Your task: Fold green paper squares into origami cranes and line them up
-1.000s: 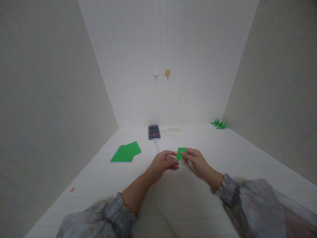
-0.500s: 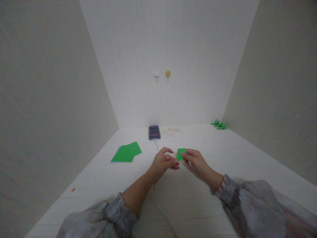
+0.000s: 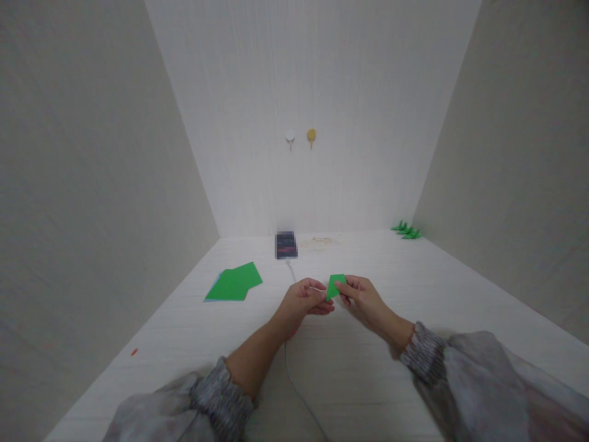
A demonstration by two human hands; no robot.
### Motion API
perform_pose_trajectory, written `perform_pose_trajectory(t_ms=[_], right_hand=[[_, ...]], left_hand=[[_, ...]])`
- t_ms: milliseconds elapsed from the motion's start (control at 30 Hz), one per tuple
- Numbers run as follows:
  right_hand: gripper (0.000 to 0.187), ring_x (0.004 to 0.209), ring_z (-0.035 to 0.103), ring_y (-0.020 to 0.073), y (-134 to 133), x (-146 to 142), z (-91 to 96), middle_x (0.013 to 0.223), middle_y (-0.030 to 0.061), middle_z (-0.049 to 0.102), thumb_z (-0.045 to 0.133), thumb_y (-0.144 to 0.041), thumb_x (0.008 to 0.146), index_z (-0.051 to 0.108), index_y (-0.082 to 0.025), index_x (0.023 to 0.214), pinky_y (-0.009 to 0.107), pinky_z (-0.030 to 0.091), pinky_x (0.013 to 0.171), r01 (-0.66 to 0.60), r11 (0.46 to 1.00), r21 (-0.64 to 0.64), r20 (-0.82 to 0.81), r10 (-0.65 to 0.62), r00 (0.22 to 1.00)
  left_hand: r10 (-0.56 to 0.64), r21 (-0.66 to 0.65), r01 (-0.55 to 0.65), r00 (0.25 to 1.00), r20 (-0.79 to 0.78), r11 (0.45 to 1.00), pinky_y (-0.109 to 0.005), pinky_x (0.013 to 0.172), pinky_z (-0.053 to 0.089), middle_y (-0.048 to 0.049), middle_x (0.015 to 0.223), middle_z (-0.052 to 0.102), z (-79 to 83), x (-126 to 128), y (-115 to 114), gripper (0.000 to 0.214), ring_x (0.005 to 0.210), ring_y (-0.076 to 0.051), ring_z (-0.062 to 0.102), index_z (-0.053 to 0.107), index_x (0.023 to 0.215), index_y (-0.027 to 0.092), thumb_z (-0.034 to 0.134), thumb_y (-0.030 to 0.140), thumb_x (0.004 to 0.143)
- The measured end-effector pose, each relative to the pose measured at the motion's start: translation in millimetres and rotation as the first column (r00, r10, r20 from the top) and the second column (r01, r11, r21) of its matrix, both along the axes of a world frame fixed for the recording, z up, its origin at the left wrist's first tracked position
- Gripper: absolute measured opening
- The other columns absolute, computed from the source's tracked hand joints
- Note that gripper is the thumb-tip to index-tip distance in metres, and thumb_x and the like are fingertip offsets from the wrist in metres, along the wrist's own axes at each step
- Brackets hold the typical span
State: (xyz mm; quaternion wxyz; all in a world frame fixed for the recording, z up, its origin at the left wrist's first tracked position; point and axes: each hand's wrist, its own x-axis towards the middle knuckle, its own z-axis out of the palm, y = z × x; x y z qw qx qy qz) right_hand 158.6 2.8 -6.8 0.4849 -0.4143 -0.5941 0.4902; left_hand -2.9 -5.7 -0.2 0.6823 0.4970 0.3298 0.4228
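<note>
A small folded piece of green paper (image 3: 335,283) is held between both hands just above the white table (image 3: 414,288). My left hand (image 3: 304,301) pinches its left lower corner with curled fingers. My right hand (image 3: 364,299) grips its right side between thumb and fingers. Both forearms in grey sleeves reach in from the bottom edge.
Flat green paper sheets (image 3: 234,283) lie to the left of the hands. A dark small device (image 3: 286,245) with a white cable (image 3: 294,380) sits at the back. Several folded green paper figures (image 3: 407,231) stand in the back right corner. Two wall hooks (image 3: 300,137) hang above. Walls close in on both sides.
My left index finger, lifted half a second ago, has closed back down on the paper. Otherwise the hands and the paper stay in the same spot.
</note>
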Motion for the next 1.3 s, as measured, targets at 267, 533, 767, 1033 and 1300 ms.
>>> perform_pose_trajectory(t_ms=[267,533,767,1033,1300], right_hand=[[0.030,0.042,0.028,0.0070,3,0,-8.9,0.047,-0.0060,0.036,0.049,-0.041,0.075,0.043,-0.018,0.057,0.021,0.021,0.040,0.018,0.999,0.034,0.047,-0.019,0.999],[0.029,0.043,0.029,0.0080,1,-4,-3.6,0.048,-0.0065,0.033,0.045,-0.039,0.077,0.042,-0.018,0.058,0.021,0.024,0.043,0.051,0.993,0.110,0.146,-0.067,0.987],[0.028,0.044,0.030,0.0087,1,-5,0.3,0.048,-0.0059,0.034,0.044,-0.037,0.077,0.041,-0.018,0.056,0.021,0.025,0.043,0.099,0.987,0.125,0.173,-0.120,0.978],[0.029,0.041,0.030,0.0081,3,-6,-6.1,0.045,-0.0063,0.036,0.045,-0.039,0.077,0.040,-0.019,0.056,0.021,0.024,0.040,0.120,0.991,0.060,0.099,-0.125,0.987],[0.028,0.041,0.034,0.0081,4,-5,-7.9,0.044,-0.0056,0.040,0.048,-0.039,0.076,0.043,-0.019,0.057,0.021,0.026,0.041,0.108,0.994,0.020,0.047,-0.108,0.993]], left_hand=[[0.019,0.010,-0.019,1.000,0.006,1.000,-0.029,0.062,0.048,-0.0054,0.065,0.065,3.0,-1,0,0.035,0.059,-0.015,0.062,0.047,0.084,0.013,0.068,0.027,0.061],[0.058,0.065,-0.057,0.998,-0.022,0.996,-0.029,0.061,0.048,-0.0001,0.057,0.061,5.2,4,0,0.032,0.057,-0.015,0.062,0.045,0.075,0.014,0.068,0.029,0.059],[0.118,0.160,-0.101,0.988,-0.097,0.982,-0.025,0.063,0.046,0.0003,0.061,0.060,-1.3,5,1,0.027,0.059,-0.012,0.060,0.052,0.069,0.013,0.071,0.025,0.054],[0.249,0.345,-0.166,0.945,-0.211,0.924,-0.023,0.060,0.044,0.0001,0.064,0.060,-10.4,3,5,0.018,0.061,-0.011,0.057,0.057,0.071,0.015,0.067,0.026,0.059],[0.254,0.336,-0.186,0.952,-0.171,0.923,-0.022,0.060,0.044,0.0005,0.063,0.060,-5.2,5,4,0.015,0.060,-0.011,0.057,0.056,0.069,0.015,0.066,0.021,0.059]])
